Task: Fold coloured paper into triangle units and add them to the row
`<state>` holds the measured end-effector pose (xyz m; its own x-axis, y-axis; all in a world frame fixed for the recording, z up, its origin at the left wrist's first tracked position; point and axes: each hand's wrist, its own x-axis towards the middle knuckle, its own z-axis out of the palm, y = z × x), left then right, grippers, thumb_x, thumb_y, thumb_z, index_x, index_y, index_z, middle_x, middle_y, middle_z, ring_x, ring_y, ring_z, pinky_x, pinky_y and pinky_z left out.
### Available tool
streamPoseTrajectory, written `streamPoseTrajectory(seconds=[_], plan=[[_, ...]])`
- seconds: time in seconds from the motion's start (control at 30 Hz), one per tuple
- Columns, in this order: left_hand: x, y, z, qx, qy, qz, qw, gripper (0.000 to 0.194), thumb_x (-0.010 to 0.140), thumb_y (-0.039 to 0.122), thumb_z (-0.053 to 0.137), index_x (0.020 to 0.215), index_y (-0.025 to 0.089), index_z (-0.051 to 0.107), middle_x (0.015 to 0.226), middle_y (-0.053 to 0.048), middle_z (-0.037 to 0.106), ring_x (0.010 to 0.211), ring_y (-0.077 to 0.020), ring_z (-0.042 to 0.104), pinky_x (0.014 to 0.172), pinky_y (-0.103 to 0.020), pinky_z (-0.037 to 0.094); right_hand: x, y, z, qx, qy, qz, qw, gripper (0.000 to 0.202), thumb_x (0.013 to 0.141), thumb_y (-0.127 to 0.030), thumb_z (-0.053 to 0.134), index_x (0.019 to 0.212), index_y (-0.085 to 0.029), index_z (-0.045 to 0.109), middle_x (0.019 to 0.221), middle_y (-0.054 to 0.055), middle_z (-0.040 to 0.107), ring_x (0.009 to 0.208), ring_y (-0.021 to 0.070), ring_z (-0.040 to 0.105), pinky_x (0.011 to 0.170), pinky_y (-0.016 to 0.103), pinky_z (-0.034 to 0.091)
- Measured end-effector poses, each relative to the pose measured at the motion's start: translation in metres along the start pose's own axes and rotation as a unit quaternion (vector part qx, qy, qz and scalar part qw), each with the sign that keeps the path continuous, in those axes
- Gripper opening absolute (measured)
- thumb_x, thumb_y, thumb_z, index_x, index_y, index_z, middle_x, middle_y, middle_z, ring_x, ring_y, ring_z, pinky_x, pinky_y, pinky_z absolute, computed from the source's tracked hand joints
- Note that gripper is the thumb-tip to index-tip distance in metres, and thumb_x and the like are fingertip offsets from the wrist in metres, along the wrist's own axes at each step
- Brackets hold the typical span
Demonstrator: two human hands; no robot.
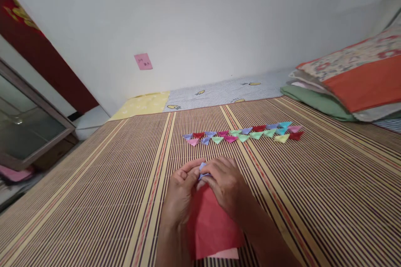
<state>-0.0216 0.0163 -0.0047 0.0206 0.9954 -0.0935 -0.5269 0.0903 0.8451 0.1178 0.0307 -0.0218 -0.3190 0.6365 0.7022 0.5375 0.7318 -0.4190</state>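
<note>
Between my two hands is a small piece of folded blue paper (203, 170). My left hand (181, 190) pinches its left side with thumb and fingers. From the right, my right hand (227, 183) closes over the same paper, its fingertips hiding part of it. Under my hands lies a red paper sheet (214, 225), with the edge of a pale pink sheet (227, 253) showing below it. Beyond my fingers, two rows of small folded paper triangles (243, 137) in several colours lie on the striped mat (103, 200).
Cushions and folded bedding (360, 87) are piled at the right. A pink note (143, 61) is stuck to the white wall (213, 21). Yellow and checked cloth (203, 94) runs along the mat's far edge. A glass-fronted cabinet (28, 112) stands at the left.
</note>
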Motion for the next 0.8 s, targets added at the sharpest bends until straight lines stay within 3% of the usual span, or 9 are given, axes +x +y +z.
streamPoseTrajectory(seconds=[0.13,0.27,0.5,0.7,0.8], plan=[[-0.001,-0.001,-0.002,0.051,-0.008,0.013,0.999,0.031,0.077,0.022,0.082,0.106,0.012,0.077,0.092,-0.011,0.079,0.081,-0.0152,0.073,0.077,-0.022,0.056,-0.001,0.003,-0.001,0.065,0.068,0.045,0.995,0.009,0.092,-0.013,0.063,0.097,-0.02,0.062,0.085,0.005,0.069,0.083,0.023,0.063,0.075,0.037,0.048],[-0.005,0.002,0.003,0.11,-0.007,0.049,0.993,0.029,0.081,0.025,0.077,0.108,0.013,0.077,0.098,-0.013,0.08,0.093,-0.0221,0.075,0.088,-0.031,0.057,-0.002,0.004,0.0,0.135,0.079,0.088,0.984,0.017,0.09,-0.009,0.061,0.102,-0.022,0.063,0.091,0.004,0.07,0.087,0.0213,0.067,0.075,0.034,0.054],[-0.009,0.0,0.014,0.186,0.005,0.095,0.978,0.026,0.089,0.029,0.069,0.11,0.017,0.077,0.105,-0.011,0.079,0.094,-0.0229,0.075,0.088,-0.035,0.058,-0.002,0.004,-0.002,0.175,0.068,0.127,0.974,0.022,0.087,-0.008,0.065,0.104,-0.021,0.066,0.091,0.003,0.07,0.085,0.0187,0.067,0.075,0.032,0.055],[-0.003,-0.005,0.012,0.128,0.009,0.066,0.989,0.022,0.085,0.026,0.074,0.104,0.016,0.08,0.099,-0.011,0.081,0.092,-0.0226,0.076,0.085,-0.033,0.059,-0.001,0.005,-0.005,0.164,0.057,0.123,0.977,0.024,0.085,-0.005,0.066,0.103,-0.021,0.066,0.091,0.003,0.071,0.084,0.0189,0.067,0.077,0.033,0.054],[-0.002,-0.004,0.008,0.116,0.007,0.045,0.992,0.023,0.082,0.025,0.077,0.102,0.015,0.08,0.098,-0.011,0.081,0.089,-0.0216,0.076,0.083,-0.031,0.059,-0.001,0.005,-0.006,0.159,0.063,0.113,0.979,0.018,0.085,-0.005,0.067,0.093,-0.02,0.065,0.085,0.002,0.069,0.082,0.0186,0.065,0.073,0.031,0.053]])
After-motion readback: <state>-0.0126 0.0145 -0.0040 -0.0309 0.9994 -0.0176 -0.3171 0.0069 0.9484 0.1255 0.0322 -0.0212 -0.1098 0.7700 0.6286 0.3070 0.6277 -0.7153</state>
